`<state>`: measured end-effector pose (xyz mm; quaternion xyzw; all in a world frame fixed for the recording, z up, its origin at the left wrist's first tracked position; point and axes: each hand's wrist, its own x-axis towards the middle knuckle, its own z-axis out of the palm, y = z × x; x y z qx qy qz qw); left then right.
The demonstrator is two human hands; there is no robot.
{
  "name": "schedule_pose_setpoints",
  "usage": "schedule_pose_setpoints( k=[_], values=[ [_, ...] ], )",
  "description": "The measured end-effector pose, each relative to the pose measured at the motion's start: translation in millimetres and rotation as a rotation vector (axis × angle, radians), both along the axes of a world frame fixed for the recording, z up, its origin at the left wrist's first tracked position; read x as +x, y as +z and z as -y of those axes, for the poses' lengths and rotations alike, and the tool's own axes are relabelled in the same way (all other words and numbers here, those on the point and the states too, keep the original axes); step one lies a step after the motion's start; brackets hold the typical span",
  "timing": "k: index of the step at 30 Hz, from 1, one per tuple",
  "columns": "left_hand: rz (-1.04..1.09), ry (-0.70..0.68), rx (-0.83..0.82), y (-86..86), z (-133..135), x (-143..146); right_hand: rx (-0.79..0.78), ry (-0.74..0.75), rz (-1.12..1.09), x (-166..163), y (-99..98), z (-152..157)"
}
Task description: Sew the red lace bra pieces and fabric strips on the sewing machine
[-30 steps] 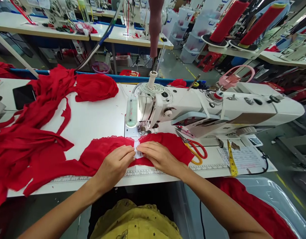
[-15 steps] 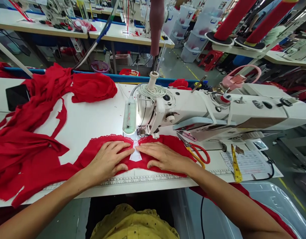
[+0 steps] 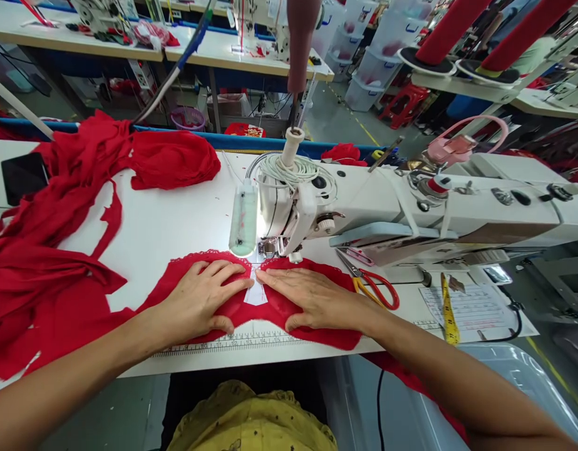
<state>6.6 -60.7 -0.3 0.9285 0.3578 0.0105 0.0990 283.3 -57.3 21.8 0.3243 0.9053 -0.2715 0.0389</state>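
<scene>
I see both hands lying flat on the red lace piece [image 3: 333, 338], which rests on the white table [image 3: 176, 219] just in front of the sewing machine [image 3: 387, 200]. The left hand [image 3: 199, 304] and the right hand [image 3: 317, 299] have their fingers stretched out; they press down and grasp nothing. Their fingertips almost meet at a small white label [image 3: 255, 295]. Red-handled scissors [image 3: 376, 289] lie near the right hand.
</scene>
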Motion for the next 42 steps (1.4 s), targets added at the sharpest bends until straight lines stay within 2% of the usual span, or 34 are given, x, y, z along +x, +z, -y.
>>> schedule_pose_setpoints(
  k=[5, 10, 16, 34, 42],
  values=[
    [-0.05, -0.014, -0.038, 3.4, -3, 0, -0.02, 0.02, -0.038, 3, -0.5, -1],
    [-0.115, -0.025, -0.13, 11.5, -6, 0, -0.102, 0.01, 0.014, 2, 1.1, -3],
    [-0.156, -0.044, -0.153, 15.1, -8, 0, -0.123, -0.007, 0.031, -1, 2.7, -1],
    [-0.097, -0.049, -0.102, 3.5, -12, -4, -0.134, 0.014, -0.008, 2, 0.2, -5],
    [-0.126, -0.045, -0.118, 5.9, -12, -3, -0.123, 0.015, 0.02, 1, 2.2, -5]
  ],
)
